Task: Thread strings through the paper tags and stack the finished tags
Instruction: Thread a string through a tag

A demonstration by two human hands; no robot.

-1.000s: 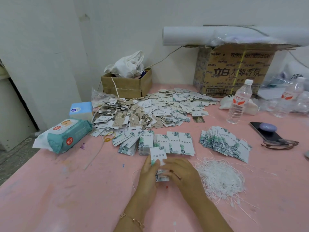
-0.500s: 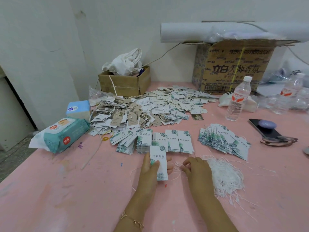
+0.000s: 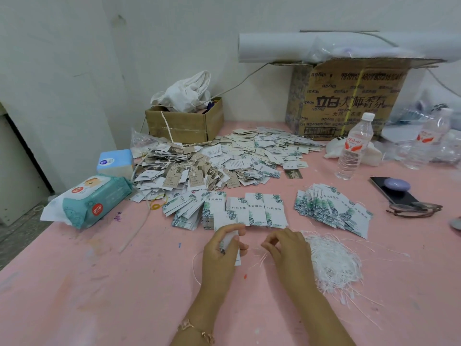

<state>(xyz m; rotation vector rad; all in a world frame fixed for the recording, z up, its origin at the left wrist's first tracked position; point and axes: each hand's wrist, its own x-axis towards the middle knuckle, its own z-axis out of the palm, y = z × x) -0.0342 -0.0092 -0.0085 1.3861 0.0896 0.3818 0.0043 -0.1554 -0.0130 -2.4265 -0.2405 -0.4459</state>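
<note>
My left hand (image 3: 220,253) grips a small stack of white paper tags with green leaf print (image 3: 228,221) just above the pink table. My right hand (image 3: 287,248) is a short way to its right and pinches a thin white string (image 3: 259,260) that runs from the heap of white strings (image 3: 334,263). Rows of the same leaf-print tags (image 3: 259,211) lie just beyond my hands. A fanned stack of tags with strings (image 3: 331,211) lies to the right. A large loose pile of tags (image 3: 224,161) covers the middle of the table.
A wet-wipes pack (image 3: 92,198) and a blue tissue pack (image 3: 116,161) lie at the left edge. Two cardboard boxes (image 3: 184,123) (image 3: 346,101) stand by the wall. A water bottle (image 3: 354,146), a phone (image 3: 391,191) and glasses (image 3: 414,209) sit on the right.
My right hand has moved away from the left hand toward the string heap and now pinches a string. My left hand keeps hold of the tags, now tilted more.
</note>
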